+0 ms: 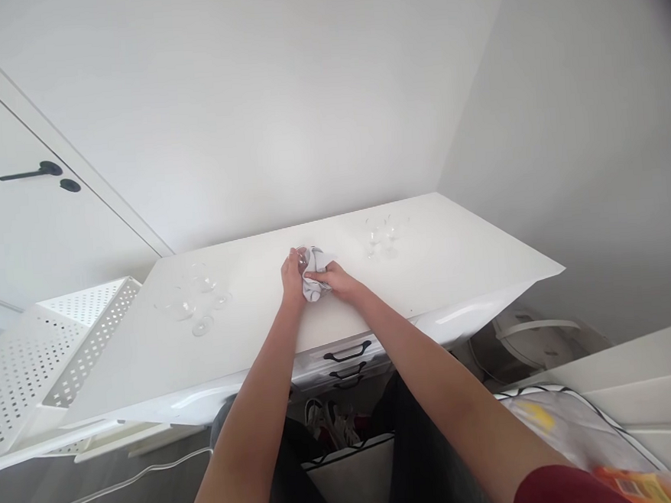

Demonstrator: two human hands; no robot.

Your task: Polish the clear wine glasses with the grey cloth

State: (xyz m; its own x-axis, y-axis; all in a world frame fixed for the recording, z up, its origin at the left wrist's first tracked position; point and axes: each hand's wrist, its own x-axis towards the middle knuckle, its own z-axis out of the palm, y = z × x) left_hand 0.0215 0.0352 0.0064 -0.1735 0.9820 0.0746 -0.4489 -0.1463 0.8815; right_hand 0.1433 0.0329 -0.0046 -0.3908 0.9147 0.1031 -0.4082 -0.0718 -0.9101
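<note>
My left hand is closed around a clear glass, whose rounded side shows near the fingertips. Most of that glass is hidden by the hand and by a white cloth with grey marks. The cloth is bunched against the glass, gripped by my right hand with the thumb lying across it. Both hands meet just above the middle of the white tabletop.
Several clear stemmed glasses are at the table's left, and more clear glasses at its back right. Drawers with black handles are below the front edge. A white perforated rack adjoins the left end; walls border the back and right.
</note>
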